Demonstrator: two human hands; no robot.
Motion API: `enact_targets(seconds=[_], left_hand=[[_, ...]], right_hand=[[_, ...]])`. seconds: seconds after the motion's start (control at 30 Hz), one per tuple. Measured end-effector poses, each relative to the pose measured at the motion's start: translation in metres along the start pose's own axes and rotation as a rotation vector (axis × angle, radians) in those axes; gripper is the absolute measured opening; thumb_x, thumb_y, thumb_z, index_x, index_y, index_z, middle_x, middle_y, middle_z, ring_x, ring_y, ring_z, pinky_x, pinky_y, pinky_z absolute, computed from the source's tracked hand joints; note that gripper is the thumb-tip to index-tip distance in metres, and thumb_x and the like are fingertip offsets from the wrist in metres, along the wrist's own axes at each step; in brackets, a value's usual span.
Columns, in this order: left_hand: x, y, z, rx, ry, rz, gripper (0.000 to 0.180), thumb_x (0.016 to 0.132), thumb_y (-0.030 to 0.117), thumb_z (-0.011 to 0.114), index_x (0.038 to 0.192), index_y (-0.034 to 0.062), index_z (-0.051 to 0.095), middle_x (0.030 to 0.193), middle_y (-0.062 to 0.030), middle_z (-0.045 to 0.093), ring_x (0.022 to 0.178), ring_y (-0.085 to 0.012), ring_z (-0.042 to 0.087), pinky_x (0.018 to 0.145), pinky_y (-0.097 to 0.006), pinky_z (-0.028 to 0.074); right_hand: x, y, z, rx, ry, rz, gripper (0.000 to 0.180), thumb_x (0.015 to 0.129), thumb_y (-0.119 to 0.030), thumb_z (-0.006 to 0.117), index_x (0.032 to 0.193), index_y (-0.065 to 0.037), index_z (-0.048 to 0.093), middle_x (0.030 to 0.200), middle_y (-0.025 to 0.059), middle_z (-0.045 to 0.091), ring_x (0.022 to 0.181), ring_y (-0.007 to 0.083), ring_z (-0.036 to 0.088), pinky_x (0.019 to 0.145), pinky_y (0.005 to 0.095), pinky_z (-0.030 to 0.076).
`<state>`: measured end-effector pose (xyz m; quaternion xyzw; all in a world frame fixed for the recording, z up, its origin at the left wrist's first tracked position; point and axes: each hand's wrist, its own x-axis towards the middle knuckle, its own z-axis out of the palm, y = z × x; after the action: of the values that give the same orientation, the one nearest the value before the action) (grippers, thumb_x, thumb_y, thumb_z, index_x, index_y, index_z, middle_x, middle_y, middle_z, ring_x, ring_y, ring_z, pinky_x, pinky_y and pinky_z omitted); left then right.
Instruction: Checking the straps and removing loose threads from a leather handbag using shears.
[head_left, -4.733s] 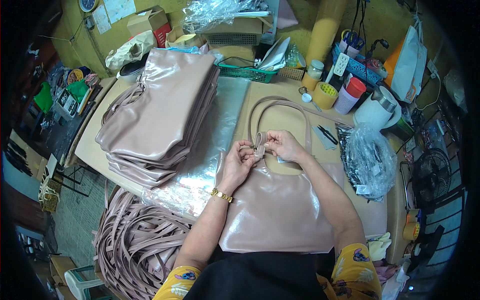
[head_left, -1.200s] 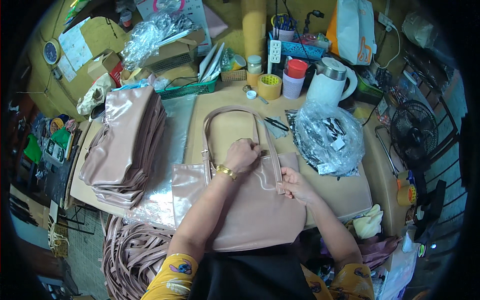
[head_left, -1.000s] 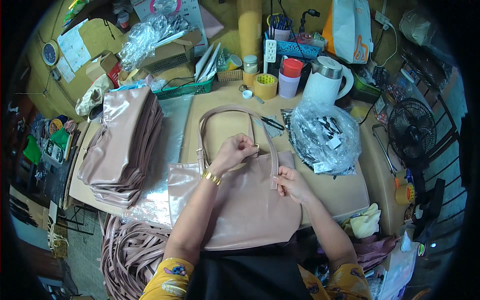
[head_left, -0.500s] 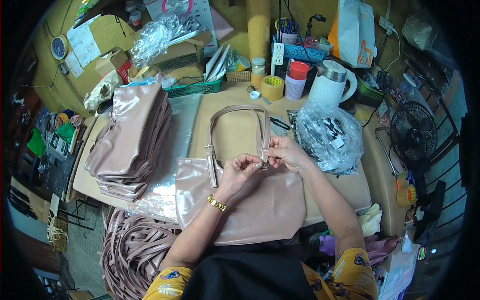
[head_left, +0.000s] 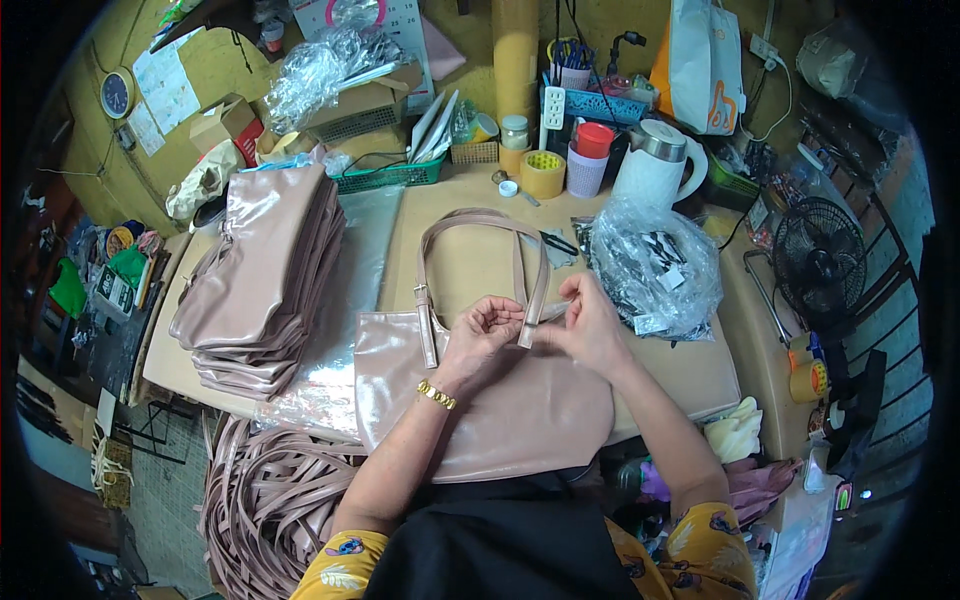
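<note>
A pinkish-beige handbag (head_left: 520, 420) with a glossy surface lies flat before me, its opening toward the far side. Its looped shoulder strap (head_left: 437, 250) stretches away over the table, with a buckle on the left end. At the right end of the strap, my left hand (head_left: 485, 335) pinches the band by its small metal buckle (head_left: 530, 323). My right hand (head_left: 592, 325) is just right of that strap end, thumb and forefinger apart; whether the thumb touches the strap I cannot tell.
Similar bags are stacked (head_left: 265, 270) on the left, above a heap of straps (head_left: 270, 490). Plastic-wrapped parts (head_left: 655, 265), a white kettle (head_left: 648, 165), a tape roll (head_left: 542, 175) and black-handled pliers (head_left: 558, 243) lie beyond. A fan (head_left: 822, 250) stands at right.
My right hand has let go of the strap end and moved slightly right, its fingers parting. The strap's tail now hangs down past the buckle, over the bag's top edge.
</note>
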<state>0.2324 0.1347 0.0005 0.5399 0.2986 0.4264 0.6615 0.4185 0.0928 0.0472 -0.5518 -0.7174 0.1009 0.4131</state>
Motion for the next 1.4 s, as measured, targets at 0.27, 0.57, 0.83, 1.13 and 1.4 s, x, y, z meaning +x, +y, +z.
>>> enact_targets(seconds=[0.27, 0.57, 0.83, 1.13, 1.4], left_hand=[[0.006, -0.004, 0.007, -0.022, -0.086, 0.111, 0.029, 0.084, -0.004, 0.061, 0.109, 0.0014, 0.048, 0.096, -0.0051, 0.063, 0.089, -0.0098, 0.060, 0.079, -0.023, 0.049], [0.003, -0.002, 0.011, -0.051, -0.050, 0.043, 0.030, 0.085, -0.007, 0.057, 0.109, 0.0041, 0.044, 0.097, -0.0053, 0.063, 0.087, -0.0091, 0.060, 0.074, -0.020, 0.049], [0.005, -0.002, 0.019, -0.074, -0.014, 0.086, 0.035, 0.086, 0.001, 0.062, 0.113, 0.0032, 0.040, 0.088, -0.0062, 0.064, 0.079, -0.0095, 0.060, 0.071, -0.020, 0.049], [0.013, -0.005, 0.018, 0.028, 0.140, -0.003, 0.040, 0.085, 0.011, 0.068, 0.112, 0.0026, 0.039, 0.079, -0.0064, 0.065, 0.070, -0.0092, 0.061, 0.062, -0.022, 0.049], [0.013, -0.009, 0.014, -0.027, 0.115, 0.003, 0.041, 0.084, 0.009, 0.068, 0.112, 0.0018, 0.038, 0.077, -0.0057, 0.063, 0.068, -0.0095, 0.059, 0.060, -0.021, 0.049]], right_hand=[[-0.036, 0.010, 0.025, -0.083, 0.141, -0.519, 0.021, 0.068, -0.013, 0.074, 0.086, -0.012, 0.066, 0.089, 0.0062, 0.056, 0.075, 0.0191, 0.060, 0.062, 0.0326, 0.051], [-0.048, -0.004, 0.026, -0.215, 0.165, -0.617, 0.024, 0.065, -0.007, 0.072, 0.087, -0.009, 0.064, 0.092, 0.0055, 0.057, 0.078, 0.0232, 0.057, 0.067, 0.0347, 0.048], [0.018, 0.021, 0.023, 0.423, -0.027, 0.155, 0.005, 0.085, -0.010, 0.062, 0.085, -0.005, 0.062, 0.067, 0.0029, 0.062, 0.057, 0.0137, 0.056, 0.056, 0.0271, 0.046], [0.035, 0.035, 0.019, 0.791, -0.168, 0.326, 0.006, 0.086, -0.006, 0.062, 0.090, -0.002, 0.058, 0.071, 0.0002, 0.060, 0.058, 0.0044, 0.054, 0.053, 0.0177, 0.044], [0.036, 0.024, 0.013, 0.767, -0.234, 0.384, 0.006, 0.083, 0.003, 0.061, 0.088, 0.001, 0.059, 0.078, 0.0016, 0.060, 0.062, 0.0046, 0.055, 0.055, 0.0190, 0.047]])
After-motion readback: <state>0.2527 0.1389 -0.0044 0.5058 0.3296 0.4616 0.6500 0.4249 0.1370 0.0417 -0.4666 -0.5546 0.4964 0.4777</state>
